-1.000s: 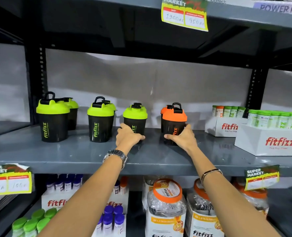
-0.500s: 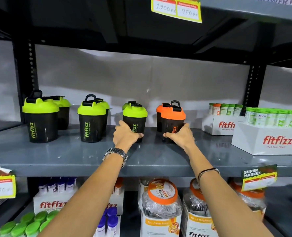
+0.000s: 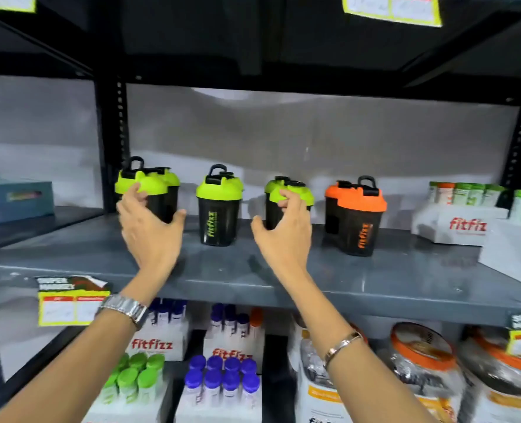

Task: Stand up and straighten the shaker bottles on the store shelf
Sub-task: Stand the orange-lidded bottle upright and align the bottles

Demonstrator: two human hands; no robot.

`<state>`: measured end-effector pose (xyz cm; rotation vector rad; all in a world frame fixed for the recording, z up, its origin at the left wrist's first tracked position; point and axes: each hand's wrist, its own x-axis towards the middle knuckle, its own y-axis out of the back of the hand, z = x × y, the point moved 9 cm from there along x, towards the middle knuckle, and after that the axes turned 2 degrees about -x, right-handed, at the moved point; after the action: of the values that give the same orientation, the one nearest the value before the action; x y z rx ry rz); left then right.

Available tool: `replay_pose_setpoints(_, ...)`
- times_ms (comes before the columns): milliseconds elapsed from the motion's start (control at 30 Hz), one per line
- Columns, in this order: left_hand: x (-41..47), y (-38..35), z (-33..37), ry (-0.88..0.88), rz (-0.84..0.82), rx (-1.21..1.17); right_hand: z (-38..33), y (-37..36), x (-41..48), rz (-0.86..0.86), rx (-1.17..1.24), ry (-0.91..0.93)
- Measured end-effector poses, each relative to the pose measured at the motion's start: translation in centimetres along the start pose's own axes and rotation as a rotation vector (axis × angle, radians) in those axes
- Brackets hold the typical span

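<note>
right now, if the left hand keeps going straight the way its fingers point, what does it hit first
The left hand would most likely meet the leftmost green-lidded shaker first; its open fingers already frame the bottle's lid and body. Whether they touch yet is unclear from this view.

l hand [image 3: 149, 227] cupping leftmost green-lid shaker [image 3: 153, 193], r hand [image 3: 283, 230] around third green-lid shaker [image 3: 292, 196], both hands' fingers spread

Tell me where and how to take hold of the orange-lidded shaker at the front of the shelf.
Grip the front orange-lidded shaker around its black body, below the lid, coming from the open front of the shelf. It stands upright, a second orange one sits close behind, and the lid's loop looks too small for a steady hold.
</note>
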<state>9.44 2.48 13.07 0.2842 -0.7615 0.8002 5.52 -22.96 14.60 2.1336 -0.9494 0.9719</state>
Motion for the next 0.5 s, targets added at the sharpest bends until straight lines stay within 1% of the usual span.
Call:
replay_pose_setpoints(67,2.2,0.9,-3.0,0.113,-0.032,0.171,-0.5,-3.1,-0.4,-0.110,-0.017,-0.045)
replay_pose_setpoints(133,3.6,1.0,-5.5,0.216,-0.140,0.274,0.0,-6.4,-0.5,-0.265,-0.036,-0.133)
replay_pose_setpoints(233,4.6,-0.3,-8.7,0.315,-0.336,0.275,1.4,-10.4,-0.7,-0.489,-0.053,-0.302)
replay_pose_setpoints(300,4.7,-1.5,-9.8,0.348,-0.416,0.218,2.0,-11.9,-0.7,-0.594,-0.053,-0.368)
replay_pose_setpoints(367,5.3,-1.9,-10.0,0.318,-0.423,0.197,1.8,-13.1,-0.5,-0.626,-0.045,-0.398)
replay_pose_setpoints(500,5.5,-2.5,-9.5,0.237,-0.421,0.268,1.4,-13.8,-0.1,-0.572,-0.048,-0.399)
